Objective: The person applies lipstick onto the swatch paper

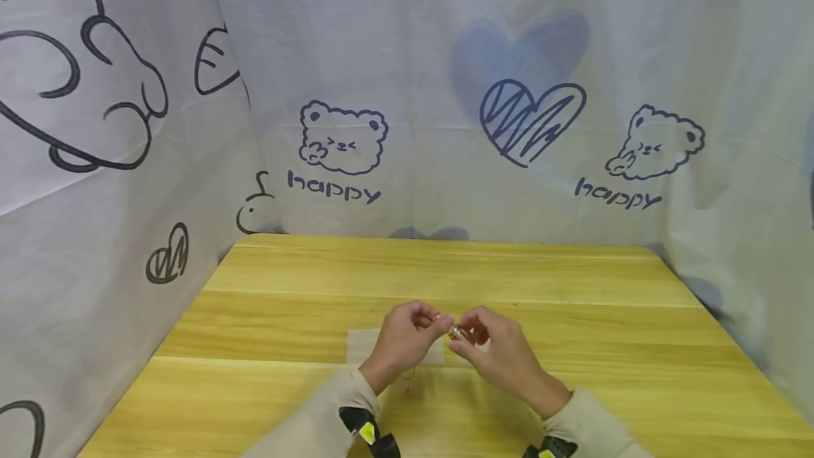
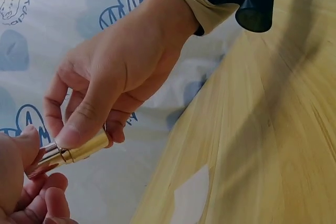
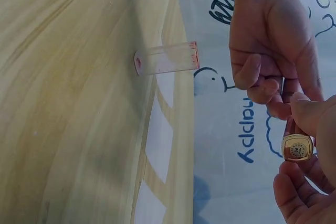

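Observation:
A shiny gold lipstick tube (image 2: 92, 146) is held between both hands above the table. My right hand (image 1: 509, 355) grips its gold end between thumb and fingers. The left hand (image 1: 407, 338) pinches the other, mirror-like end, seen in the left wrist view with the thumb on top. The squarish gold base (image 3: 297, 148), bearing a round seal, faces the camera in the right wrist view. A fine line around the tube shows between the two grips. Fingers hide parts of it in every view.
A clear cylinder (image 3: 168, 59) with reddish marks stands on the wooden table (image 1: 254, 331). Several white paper pieces (image 3: 158, 140) lie in a row. Printed cloth (image 1: 420, 140) hangs behind the table and at its sides.

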Tool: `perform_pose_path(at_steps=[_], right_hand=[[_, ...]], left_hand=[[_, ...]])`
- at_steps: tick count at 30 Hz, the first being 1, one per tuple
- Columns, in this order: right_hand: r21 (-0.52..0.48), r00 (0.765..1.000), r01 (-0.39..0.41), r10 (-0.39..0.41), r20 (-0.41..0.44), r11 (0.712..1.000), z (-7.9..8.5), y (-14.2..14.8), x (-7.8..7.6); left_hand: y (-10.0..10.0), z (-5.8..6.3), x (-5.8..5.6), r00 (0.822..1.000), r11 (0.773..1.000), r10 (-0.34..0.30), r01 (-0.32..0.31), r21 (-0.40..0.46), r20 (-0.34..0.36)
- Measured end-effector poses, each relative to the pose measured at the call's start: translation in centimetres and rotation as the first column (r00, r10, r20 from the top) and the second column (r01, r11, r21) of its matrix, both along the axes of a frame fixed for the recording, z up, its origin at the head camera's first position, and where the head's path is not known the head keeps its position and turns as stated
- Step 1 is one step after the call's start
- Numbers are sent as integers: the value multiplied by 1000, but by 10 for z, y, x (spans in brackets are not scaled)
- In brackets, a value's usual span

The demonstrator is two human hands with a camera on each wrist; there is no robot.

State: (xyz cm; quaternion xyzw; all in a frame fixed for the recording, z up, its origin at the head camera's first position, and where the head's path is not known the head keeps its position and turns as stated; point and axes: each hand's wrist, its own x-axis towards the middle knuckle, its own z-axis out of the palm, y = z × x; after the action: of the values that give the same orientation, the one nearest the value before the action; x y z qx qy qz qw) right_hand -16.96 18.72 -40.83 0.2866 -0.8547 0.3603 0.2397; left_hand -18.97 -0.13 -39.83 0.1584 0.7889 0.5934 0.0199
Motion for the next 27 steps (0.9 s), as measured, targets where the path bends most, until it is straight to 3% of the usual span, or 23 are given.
perform_pose_path(at_steps=[4,8,11,15,20,22,24,27], right_hand=[[-21,999,-20,20,33,1000,1,-2,1],[-60,986,-91,98,136,994,2,-2,1],[-121,950,-124,153,271,985,6,0,1],[-164,912,-79,138,386,983,8,1,0],[-141,948,-12,56,314,990,6,-3,0],[-153,956,-14,58,287,988,5,-4,0],[-187,947,-46,103,304,981,5,-4,-1],[-236,915,-94,177,363,967,5,-3,-2]], left_hand=[[-2,-1,0,1000,1000,-4,4,19,-3],[-5,0,1,1000,1000,-26,26,17,-10],[-6,1,1,998,999,-49,49,18,-26],[-6,2,1,998,997,-51,52,50,-33],[-6,3,2,1000,995,-6,7,99,-9],[-6,3,2,1000,993,0,-1,118,1],[-6,4,2,1000,990,-3,1,142,14],[-6,4,2,999,985,-14,7,172,37]])
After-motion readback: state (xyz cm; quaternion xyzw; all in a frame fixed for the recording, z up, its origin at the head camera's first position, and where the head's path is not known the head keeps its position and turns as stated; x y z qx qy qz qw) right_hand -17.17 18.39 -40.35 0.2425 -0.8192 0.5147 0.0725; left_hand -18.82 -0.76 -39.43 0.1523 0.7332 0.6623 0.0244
